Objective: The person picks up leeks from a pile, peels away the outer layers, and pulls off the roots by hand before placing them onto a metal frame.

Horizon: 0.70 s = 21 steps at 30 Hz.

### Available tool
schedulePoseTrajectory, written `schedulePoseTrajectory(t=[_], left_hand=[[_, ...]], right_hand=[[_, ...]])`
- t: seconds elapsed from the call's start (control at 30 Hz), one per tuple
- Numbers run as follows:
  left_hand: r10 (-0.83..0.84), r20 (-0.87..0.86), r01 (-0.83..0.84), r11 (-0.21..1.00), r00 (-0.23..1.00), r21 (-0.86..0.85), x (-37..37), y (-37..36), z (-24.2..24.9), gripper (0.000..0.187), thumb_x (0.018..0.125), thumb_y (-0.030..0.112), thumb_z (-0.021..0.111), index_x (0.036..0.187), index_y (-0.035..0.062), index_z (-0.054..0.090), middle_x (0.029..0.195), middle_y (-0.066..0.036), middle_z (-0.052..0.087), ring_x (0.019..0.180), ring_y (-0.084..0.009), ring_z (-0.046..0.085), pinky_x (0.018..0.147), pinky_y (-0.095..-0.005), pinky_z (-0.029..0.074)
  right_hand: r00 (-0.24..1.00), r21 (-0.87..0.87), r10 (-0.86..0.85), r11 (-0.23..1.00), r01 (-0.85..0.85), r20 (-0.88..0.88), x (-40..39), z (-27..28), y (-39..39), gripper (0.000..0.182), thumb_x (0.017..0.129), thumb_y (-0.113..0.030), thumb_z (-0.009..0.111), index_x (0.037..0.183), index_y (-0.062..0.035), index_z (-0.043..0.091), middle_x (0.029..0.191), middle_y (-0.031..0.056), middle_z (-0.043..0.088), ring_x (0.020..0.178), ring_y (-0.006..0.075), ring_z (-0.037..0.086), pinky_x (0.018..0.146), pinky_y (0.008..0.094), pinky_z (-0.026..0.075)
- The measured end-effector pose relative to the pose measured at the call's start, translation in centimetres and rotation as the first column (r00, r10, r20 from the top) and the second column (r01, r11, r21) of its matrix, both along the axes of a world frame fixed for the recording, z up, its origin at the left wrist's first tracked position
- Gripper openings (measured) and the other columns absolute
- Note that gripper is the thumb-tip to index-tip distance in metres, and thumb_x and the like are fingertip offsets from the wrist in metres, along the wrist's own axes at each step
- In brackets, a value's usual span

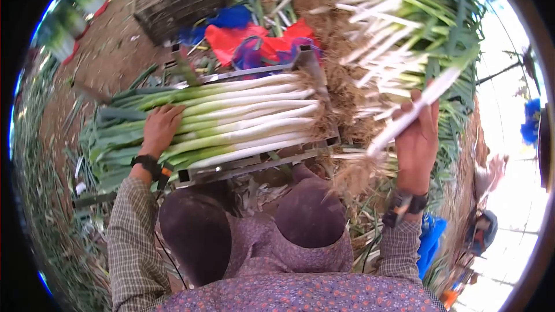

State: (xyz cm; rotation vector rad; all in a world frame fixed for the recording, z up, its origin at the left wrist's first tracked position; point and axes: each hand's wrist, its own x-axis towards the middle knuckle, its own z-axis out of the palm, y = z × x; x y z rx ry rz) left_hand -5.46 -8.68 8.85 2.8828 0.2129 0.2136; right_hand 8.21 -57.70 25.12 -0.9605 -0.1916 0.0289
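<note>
Several leeks (248, 110) lie side by side across a metal frame (254, 164) in front of my knees, green tops to the left and roots to the right. My left hand (162, 127) rests on the green part of these leeks with its fingers lying flat. Over to the right, my right hand (417, 138) grips a single leek (413, 112) by its white shaft. That leek slants, its roots hanging down to the left and its green end up to the right. A large heap of leeks (381, 29) with brown roots lies beyond it.
A dark plastic crate (179, 8) stands at the back left. Red cloth or plastic (237, 43) lies behind the frame. Leaf scraps (52, 208) cover the ground at left. Bundled leeks (60, 34) stand at the far left. A blue item (430, 242) lies beside my right forearm.
</note>
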Motion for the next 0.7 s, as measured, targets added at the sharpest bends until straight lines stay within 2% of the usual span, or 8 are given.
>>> schedulePoseTrajectory(t=[0.13, 0.2, 0.23, 0.3, 0.4, 0.47, 0.53, 0.7], left_hand=[[0.02, 0.015, -0.019, 1.0, 1.0, -0.01, -0.9, -0.4, -0.1, 0.032, 0.089, 0.024, 0.056, 0.118, 0.0178, 0.068, 0.116, -0.001, 0.067, 0.105, -0.0253, 0.057, 0.096, -0.0413, 0.04], [0.025, 0.03, -0.025, 0.999, 0.999, -0.02, -1.0, -0.5, 0.2, 0.032, 0.088, 0.023, 0.057, 0.117, 0.0185, 0.068, 0.116, 0.0, 0.067, 0.104, -0.0245, 0.057, 0.097, -0.0407, 0.04], [0.027, 0.047, -0.026, 0.999, 0.999, -0.026, -1.2, -0.6, 0.3, 0.032, 0.088, 0.023, 0.057, 0.117, 0.0187, 0.068, 0.115, 0.0, 0.067, 0.104, -0.0243, 0.057, 0.097, -0.0407, 0.04], [0.027, 0.08, -0.023, 0.999, 0.996, -0.044, -1.2, -0.8, 0.4, 0.031, 0.086, 0.02, 0.059, 0.116, 0.0192, 0.069, 0.113, 0.0, 0.068, 0.103, -0.024, 0.058, 0.096, -0.0411, 0.041], [0.036, 0.123, -0.028, 0.998, 0.992, -0.063, -1.3, -0.3, -0.3, 0.029, 0.085, 0.02, 0.059, 0.112, 0.018, 0.07, 0.112, -0.001, 0.068, 0.102, -0.0242, 0.059, 0.094, -0.0414, 0.043], [0.061, 0.153, -0.036, 0.986, 0.986, -0.164, -1.3, 0.1, 0.2, 0.027, 0.082, 0.009, 0.059, 0.107, 0.0121, 0.068, 0.111, -0.007, 0.066, 0.104, -0.028, 0.058, 0.094, -0.0404, 0.045], [0.129, 0.168, -0.069, 0.944, 0.977, -0.322, -1.3, 0.5, 0.5, 0.024, 0.08, 0.004, 0.059, 0.102, 0.0094, 0.068, 0.109, -0.008, 0.065, 0.106, -0.0294, 0.058, 0.095, -0.0411, 0.045], [-0.038, 0.36, -0.022, 0.987, 0.932, 0.161, 3.1, 3.7, 0.9, 0.035, 0.079, 0.005, 0.06, 0.114, 0.0112, 0.061, 0.116, -0.009, 0.06, 0.114, -0.0311, 0.053, 0.104, -0.0411, 0.04]], right_hand=[[0.964, -0.466, 0.265, 0.856, -0.224, 0.023, 3.4, -0.1, 11.2, 0.061, 0.086, 0.0, 0.057, 0.143, -0.0084, 0.038, 0.105, 0.0104, 0.063, 0.09, 0.0169, 0.062, 0.078, 0.0296, 0.053], [0.883, -0.722, 0.404, 0.682, -0.118, 0.238, 5.3, -2.7, 16.9, 0.048, 0.086, -0.004, 0.063, 0.133, -0.0038, 0.055, 0.108, 0.0047, 0.066, 0.089, 0.0123, 0.061, 0.08, 0.0239, 0.049], [0.784, -0.646, 0.464, 0.756, -0.109, 0.411, 6.2, -6.2, 20.1, 0.039, 0.089, -0.003, 0.059, 0.128, -0.0049, 0.06, 0.109, 0.0075, 0.068, 0.092, 0.0192, 0.063, 0.081, 0.0273, 0.049], [0.498, -0.888, 0.739, 0.419, 0.186, 0.453, 8.4, -10.6, 23.9, 0.037, 0.091, -0.004, 0.053, 0.125, -0.0117, 0.064, 0.105, 0.013, 0.068, 0.094, 0.0297, 0.063, 0.085, 0.0353, 0.05], [0.497, -0.958, 0.86, -0.033, 0.285, 0.118, 7.3, -18.7, 24.9, 0.039, 0.09, -0.004, 0.048, 0.121, -0.0191, 0.067, 0.101, 0.0162, 0.065, 0.096, 0.0361, 0.061, 0.089, 0.042, 0.049], [0.511, -0.979, 0.846, 0.056, 0.197, 0.151, 8.1, -19.8, 23.8, 0.039, 0.088, -0.005, 0.049, 0.118, -0.0216, 0.068, 0.101, 0.0143, 0.064, 0.098, 0.0347, 0.059, 0.09, 0.0435, 0.048], [0.488, -0.979, 0.867, 0.005, 0.202, 0.105, 7.9, -19.2, 22.8, 0.037, 0.089, -0.004, 0.047, 0.116, -0.0192, 0.068, 0.102, 0.0134, 0.063, 0.101, 0.0335, 0.058, 0.09, 0.0423, 0.047], [0.554, -0.981, 0.833, -0.108, 0.16, -0.002, 7.5, -18.1, 21.7, 0.035, 0.089, -0.004, 0.048, 0.117, -0.015, 0.066, 0.106, 0.0149, 0.065, 0.102, 0.0358, 0.061, 0.09, 0.0434, 0.048]])
